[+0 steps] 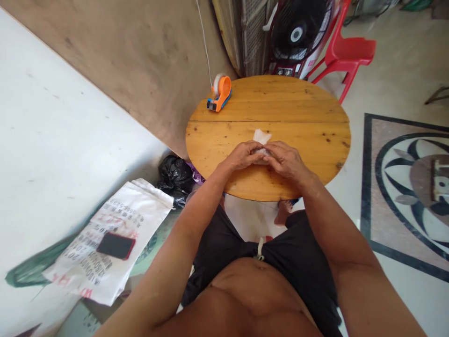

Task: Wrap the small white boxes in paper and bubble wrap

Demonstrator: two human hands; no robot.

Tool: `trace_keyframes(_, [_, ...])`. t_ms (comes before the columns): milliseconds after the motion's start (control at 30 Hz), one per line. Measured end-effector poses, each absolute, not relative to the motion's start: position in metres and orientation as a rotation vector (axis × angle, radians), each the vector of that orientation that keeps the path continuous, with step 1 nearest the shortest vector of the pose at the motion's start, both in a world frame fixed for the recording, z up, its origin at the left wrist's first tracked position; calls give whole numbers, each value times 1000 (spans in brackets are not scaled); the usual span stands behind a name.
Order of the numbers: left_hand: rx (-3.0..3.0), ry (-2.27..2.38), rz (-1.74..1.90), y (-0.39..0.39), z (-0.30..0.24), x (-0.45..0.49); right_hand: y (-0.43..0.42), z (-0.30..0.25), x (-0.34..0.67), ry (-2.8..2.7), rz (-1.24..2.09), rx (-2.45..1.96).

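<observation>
Both my hands meet over the front half of a round wooden table (298, 103). My left hand (247, 155) has its fingers closed on the left side of a crumpled, whitish piece of tissue or thin plastic (261, 135). On its right side my right hand (284, 158) pinches the same piece. One end of it sticks up beyond my fingertips, and the part between the hands is mostly covered by my fingers. Whether it wraps anything I cannot tell. Toward the table's far left edge stands an orange tape dispenser (224, 91) with a roll of tape.
Behind the table are a black-and-red fan (298, 35) and a red plastic chair (351, 49). Black plastic bags (175, 175) lie left of the table. Nearer on the left, a phone (115, 245) rests on a white printed sack (140, 206).
</observation>
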State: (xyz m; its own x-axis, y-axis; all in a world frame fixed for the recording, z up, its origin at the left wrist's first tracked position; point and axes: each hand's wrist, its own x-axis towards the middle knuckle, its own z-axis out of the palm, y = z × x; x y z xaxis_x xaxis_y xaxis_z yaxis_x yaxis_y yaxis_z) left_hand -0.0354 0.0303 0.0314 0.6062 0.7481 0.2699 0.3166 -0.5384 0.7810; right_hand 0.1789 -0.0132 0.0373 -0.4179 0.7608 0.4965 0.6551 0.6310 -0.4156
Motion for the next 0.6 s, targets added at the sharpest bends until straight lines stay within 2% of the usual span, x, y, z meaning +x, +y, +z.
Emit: trace_keyframes(600, [2293,908,718,78,12,-20,10,25,178,-2118,212,-1167])
